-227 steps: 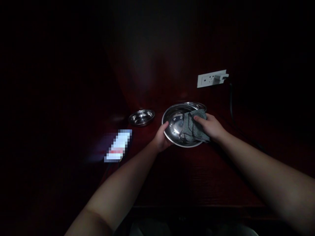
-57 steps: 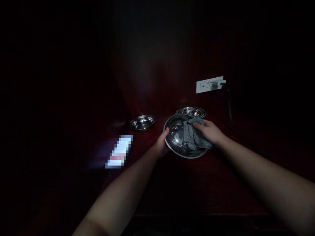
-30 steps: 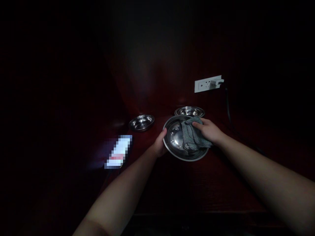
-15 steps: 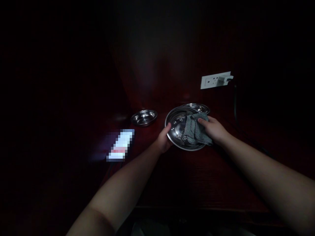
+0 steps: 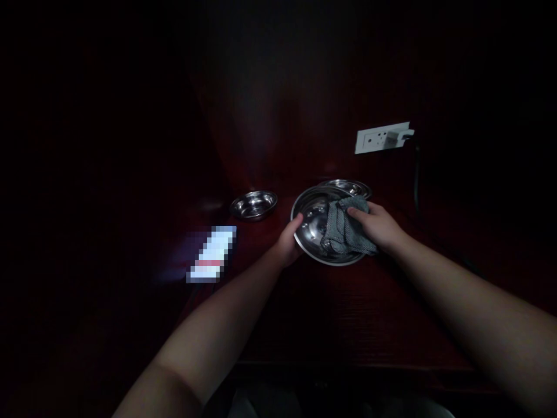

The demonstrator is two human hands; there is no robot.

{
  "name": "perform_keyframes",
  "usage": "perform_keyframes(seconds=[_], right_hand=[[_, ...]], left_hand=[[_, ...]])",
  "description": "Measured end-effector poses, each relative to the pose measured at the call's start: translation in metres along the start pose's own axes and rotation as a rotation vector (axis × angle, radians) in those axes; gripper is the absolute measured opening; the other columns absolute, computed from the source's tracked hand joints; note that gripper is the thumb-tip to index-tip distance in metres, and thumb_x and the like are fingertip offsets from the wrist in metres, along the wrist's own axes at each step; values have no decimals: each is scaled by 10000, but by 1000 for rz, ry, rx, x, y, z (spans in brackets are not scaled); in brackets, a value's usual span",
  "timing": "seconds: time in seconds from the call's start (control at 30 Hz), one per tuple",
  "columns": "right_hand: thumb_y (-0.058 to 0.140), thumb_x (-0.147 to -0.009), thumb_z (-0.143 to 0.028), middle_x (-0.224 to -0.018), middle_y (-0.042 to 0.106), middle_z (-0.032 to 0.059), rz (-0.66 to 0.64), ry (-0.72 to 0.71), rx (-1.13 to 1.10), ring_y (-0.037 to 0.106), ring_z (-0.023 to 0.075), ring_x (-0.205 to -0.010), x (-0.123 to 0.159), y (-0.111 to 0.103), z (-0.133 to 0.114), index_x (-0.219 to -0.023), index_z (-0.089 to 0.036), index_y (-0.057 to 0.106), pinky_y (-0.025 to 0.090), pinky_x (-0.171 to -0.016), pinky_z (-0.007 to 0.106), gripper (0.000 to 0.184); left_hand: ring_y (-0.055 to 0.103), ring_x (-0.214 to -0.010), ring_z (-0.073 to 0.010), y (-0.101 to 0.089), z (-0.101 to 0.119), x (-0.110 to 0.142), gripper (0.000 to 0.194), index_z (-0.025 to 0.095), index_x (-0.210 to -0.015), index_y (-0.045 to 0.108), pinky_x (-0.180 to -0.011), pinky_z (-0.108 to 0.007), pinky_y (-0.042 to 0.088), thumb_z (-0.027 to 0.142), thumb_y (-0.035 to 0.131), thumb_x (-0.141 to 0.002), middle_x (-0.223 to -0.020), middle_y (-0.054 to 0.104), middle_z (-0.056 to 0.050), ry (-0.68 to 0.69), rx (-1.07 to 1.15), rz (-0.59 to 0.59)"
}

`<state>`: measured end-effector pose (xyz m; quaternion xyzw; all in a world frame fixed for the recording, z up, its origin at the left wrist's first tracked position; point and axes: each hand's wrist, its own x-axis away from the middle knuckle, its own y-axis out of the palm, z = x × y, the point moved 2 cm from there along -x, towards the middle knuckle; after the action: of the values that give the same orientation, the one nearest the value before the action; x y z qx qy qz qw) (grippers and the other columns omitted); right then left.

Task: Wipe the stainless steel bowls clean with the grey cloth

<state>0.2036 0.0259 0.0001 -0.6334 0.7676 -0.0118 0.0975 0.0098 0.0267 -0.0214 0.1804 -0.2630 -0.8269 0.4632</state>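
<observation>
A shiny silver, round metal bowl point(image 5: 310, 226) is held tilted below and to the left of a white rectangular wall socket point(image 5: 369, 142), its rim pinched by the fingers of the left hand point(image 5: 288, 242). Inside the bowl, a grey-green woven cloth point(image 5: 344, 227) is gripped by the right hand point(image 5: 380, 225). The metal is judged light, stiff and slippery, best held by the rim; the cloth, soft, best bunched.

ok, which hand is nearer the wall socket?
Right. The right hand, gripping the cloth, is below the wall socket in the picture; the left hand, at the left rim of the held bowl, is lower and farther left.
</observation>
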Motion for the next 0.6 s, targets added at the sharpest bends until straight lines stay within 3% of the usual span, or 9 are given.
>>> perform_keyframes(seconds=[0.6], right_hand=[[573, -744, -363, -772, 671, 48, -34, -24, 97, 603, 163, -626, 3, 0, -5, -846, -173, 617, 486, -624, 310, 221]], left_hand=[[487, -1181, -298, 2, 4, 3, 504, 124, -1098, 605, -1050, -449, 272, 505, 472, -795, -1073, 658, -127, -21, -19, -69]])
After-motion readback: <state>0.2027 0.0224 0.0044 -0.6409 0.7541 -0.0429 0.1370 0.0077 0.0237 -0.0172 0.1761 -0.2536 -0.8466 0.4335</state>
